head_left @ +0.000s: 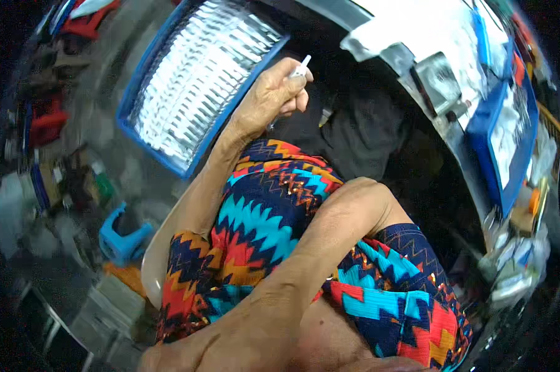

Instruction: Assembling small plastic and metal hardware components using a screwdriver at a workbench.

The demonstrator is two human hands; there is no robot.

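Near the upper middle, my left hand [274,94] is closed, with its thumb and fingers pinching a small white stick-shaped piece [302,67]. A narrow end of that piece points up and to the right, beyond the fingers. The hand is just right of a blue tray [159,153], which holds several rows of shiny whitish pieces [202,74], too blurred to name. My right arm is bent at the elbow and crosses my patterned clothing toward the lower left. The back of my right hand [240,328] looks very large and close at the lower edge; its fingers are hidden.
At the right, a brightly lit table [444,124] carries a clear block-like container [438,80] and another blue tray [506,146] with white contents. A blue plastic stool [122,239] is on the floor to the left, near boxes and red items [47,118].
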